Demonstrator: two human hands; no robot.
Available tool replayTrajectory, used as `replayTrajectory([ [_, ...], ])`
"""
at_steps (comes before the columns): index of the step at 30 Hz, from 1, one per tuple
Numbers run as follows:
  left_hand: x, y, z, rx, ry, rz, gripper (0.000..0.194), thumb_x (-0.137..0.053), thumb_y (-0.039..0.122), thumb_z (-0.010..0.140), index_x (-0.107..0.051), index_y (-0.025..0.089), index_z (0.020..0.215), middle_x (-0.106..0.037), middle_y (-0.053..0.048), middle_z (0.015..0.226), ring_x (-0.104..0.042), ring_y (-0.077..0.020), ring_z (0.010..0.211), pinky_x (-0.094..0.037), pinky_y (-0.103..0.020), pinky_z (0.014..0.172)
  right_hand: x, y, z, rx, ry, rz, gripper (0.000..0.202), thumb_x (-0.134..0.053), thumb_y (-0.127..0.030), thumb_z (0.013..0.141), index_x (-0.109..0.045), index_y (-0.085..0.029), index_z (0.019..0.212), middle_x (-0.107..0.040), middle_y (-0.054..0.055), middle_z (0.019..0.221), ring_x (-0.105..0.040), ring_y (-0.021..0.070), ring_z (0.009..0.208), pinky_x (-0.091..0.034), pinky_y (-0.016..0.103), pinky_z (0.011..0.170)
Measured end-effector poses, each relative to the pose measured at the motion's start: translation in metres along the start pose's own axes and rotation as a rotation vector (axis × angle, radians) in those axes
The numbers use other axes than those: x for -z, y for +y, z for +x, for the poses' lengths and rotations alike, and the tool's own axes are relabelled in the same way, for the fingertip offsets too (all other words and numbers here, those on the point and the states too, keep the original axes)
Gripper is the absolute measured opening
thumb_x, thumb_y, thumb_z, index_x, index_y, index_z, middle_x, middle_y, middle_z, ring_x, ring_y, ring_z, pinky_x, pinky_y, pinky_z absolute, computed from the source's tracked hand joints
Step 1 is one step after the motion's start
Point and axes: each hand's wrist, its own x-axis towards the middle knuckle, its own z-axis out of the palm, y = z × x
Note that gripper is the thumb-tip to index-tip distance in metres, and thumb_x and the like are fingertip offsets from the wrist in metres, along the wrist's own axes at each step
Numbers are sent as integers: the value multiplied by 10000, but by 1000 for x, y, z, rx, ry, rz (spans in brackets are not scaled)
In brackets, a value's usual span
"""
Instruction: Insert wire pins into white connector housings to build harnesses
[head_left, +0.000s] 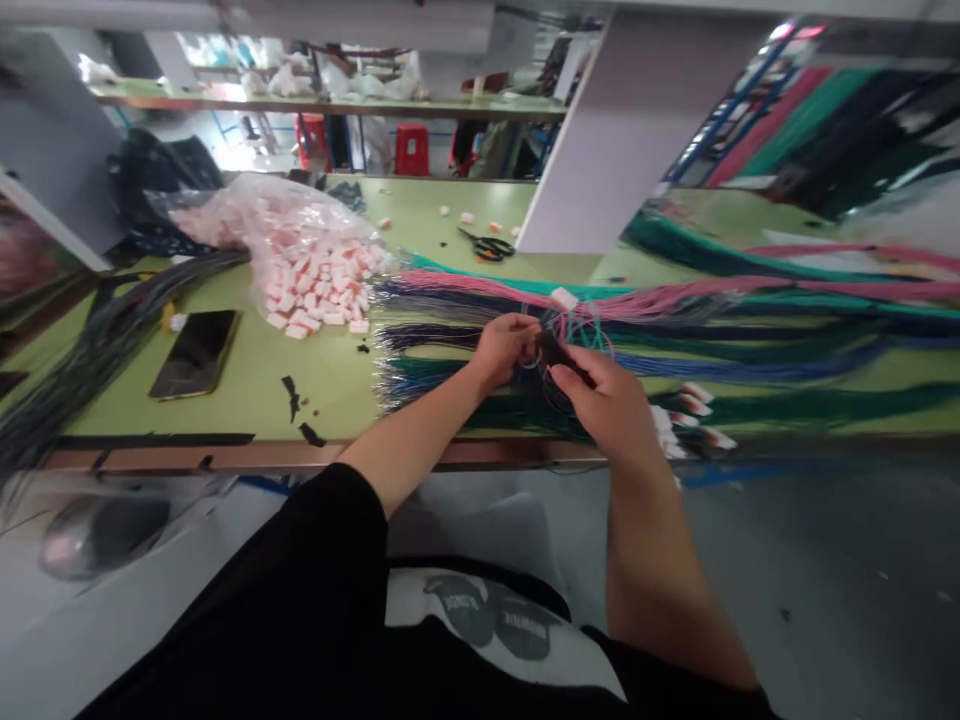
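Over the wire bundles, my left hand is closed in a pinch on thin wires, close to a dark strip. My right hand is closed on that dark strip, which looks like black tape; blur hides its exact kind. Just beyond my fingers sits a white connector with loose pink and teal wires around it. Beneath both hands run long bundles of pink wires, blue wires and dark green wires. Their bare-looking ends form a row on the left.
White-and-orange connectors spill from a clear plastic bag. A phone, black scraps and grey wires lie left. Scissors rest behind, near a white upright panel. Finished-looking connectors sit right, by the table edge.
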Motion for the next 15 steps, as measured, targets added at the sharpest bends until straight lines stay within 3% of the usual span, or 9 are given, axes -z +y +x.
replayTrajectory([
  [5,-8,3,-14,-83,-30,168,172,-539,-2,775,-535,140,679,-427,87,425,-373,-31,360,-256,-153,411,-2,16,6,-130,-18,-302,400,-429,-255,825,-661,-129,1124,-678,159,1086,-606,315,1018,-457,421,852],
  [15,-10,3,-19,-165,-55,315,183,-512,-8,764,-497,155,681,-407,100,418,-372,-37,355,-259,-159,422,2,8,15,-224,-95,-417,374,-376,-249,883,-634,-163,1140,-662,135,1145,-589,274,1014,-403,328,771],
])
